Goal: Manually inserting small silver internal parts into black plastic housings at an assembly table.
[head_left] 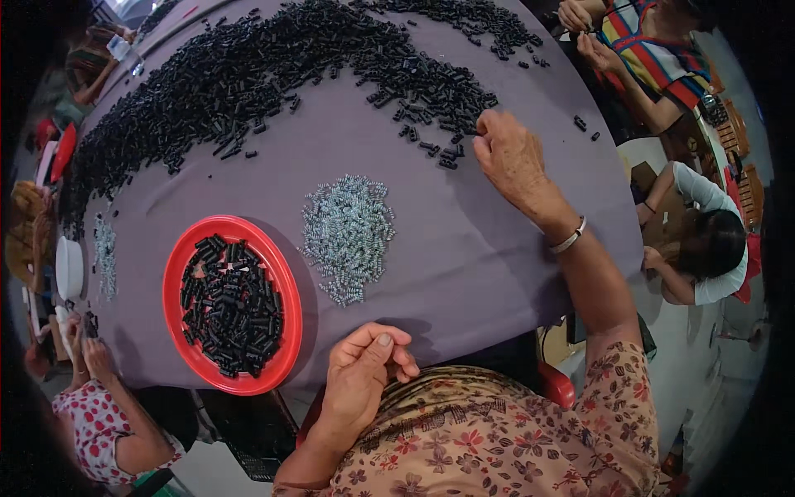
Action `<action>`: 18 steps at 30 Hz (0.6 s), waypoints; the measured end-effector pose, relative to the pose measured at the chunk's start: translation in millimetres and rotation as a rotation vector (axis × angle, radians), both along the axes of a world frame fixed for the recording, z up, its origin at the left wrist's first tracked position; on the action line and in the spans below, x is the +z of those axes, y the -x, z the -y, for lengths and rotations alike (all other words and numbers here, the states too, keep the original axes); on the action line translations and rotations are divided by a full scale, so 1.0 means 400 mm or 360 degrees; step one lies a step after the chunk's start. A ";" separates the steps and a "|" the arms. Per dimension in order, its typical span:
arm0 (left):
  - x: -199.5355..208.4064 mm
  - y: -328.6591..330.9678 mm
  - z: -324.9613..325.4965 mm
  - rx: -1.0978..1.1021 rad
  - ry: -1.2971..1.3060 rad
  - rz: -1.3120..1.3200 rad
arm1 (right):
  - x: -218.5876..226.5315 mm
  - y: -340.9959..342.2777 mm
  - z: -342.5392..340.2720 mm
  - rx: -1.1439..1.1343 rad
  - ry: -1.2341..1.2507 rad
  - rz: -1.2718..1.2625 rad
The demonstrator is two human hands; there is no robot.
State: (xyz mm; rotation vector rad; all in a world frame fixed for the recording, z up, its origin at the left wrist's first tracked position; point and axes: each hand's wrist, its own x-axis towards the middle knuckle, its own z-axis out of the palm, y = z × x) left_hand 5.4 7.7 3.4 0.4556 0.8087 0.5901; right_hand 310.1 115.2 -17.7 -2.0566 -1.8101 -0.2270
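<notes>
The right hand (509, 157) curls at the right end of black cylinders (306, 50) heaped toward the worktop (447, 265)'s far edge, fingertips obscured, grip unclear; the left hand (364, 373), thumb against forefinger, is by the near edge.

No txt, labels, brands, nos. or signs legible, incl. on black pcs (273, 70) twd far edge of surface (464, 282), coils (348, 232), red tray (172, 290) nr near edge.

Shows black on pieces (248, 74), silver-grey on springs (348, 240), red on tray (240, 384), purplish grey on cloth (464, 273), red-and-brown flowers on tan shirt (497, 439)
</notes>
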 end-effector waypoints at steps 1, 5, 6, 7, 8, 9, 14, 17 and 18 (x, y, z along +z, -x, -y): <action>-0.003 -0.002 0.003 -0.0007 -0.0013 0.0031 | 0.006 -0.005 0.017 0.0001 -0.0009 -0.0001; -0.017 -0.004 0.020 0.0016 -0.0244 -0.0081 | 0.119 0.106 0.152 0.0210 0.0376 -0.2273; -0.025 -0.007 0.028 0.0023 -0.0360 -0.0110 | 0.117 0.138 0.202 0.0323 0.0386 -0.2627; -0.019 -0.004 0.035 0.0071 -0.0469 -0.0160 | 0.114 0.175 0.236 0.0457 0.0425 -0.2991; -0.016 -0.005 0.037 0.0089 -0.0578 -0.0203 | 0.108 0.205 0.276 0.0494 0.0465 -0.3083; -0.012 -0.004 0.040 0.0108 -0.0660 -0.0182 | 0.100 0.232 0.309 0.0531 0.0509 -0.3183; 0.016 -0.018 0.056 0.0213 -0.0709 -0.0100 | 0.094 0.310 0.369 0.0558 0.0581 -0.3275; 0.018 -0.019 0.062 0.0257 -0.0672 -0.0027 | 0.084 0.325 0.377 0.0525 0.0630 -0.3147; 0.017 -0.018 0.065 0.0249 -0.0650 0.0005 | 0.083 0.331 0.380 0.0533 0.0600 -0.3114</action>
